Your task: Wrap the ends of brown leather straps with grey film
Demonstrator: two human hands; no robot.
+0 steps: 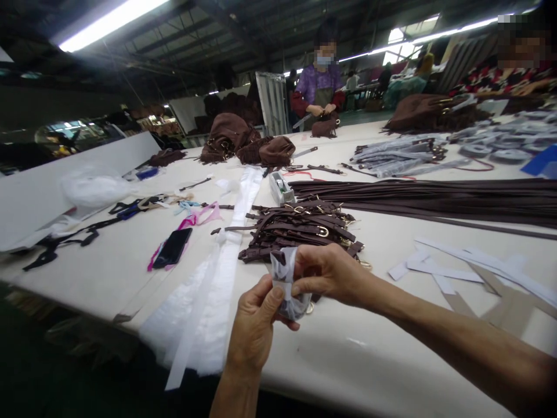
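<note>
Both hands hold a brown strap wrapped in a clear plastic sleeve (285, 276), bent into a small bundle above the front of the table. My left hand (256, 319) grips it from below, thumb pressed on its near face. From the right, my right hand (328, 273) pinches the bundle's upper side between thumb and fingers. Just beyond lies a pile of short dark brown straps (300, 232) with gold buckles. To the left of my hands spreads a stack of thin white plastic sleeves (200, 307), with a white strip (195, 313) across it.
A black phone (173, 248) lies on the left. Behind the strap pile stands a tape dispenser (282, 188). Long brown straps (426, 200) and paper strips (452, 270) cover the right side. Brown bags (243, 142) sit at the back, near a person in purple (319, 87).
</note>
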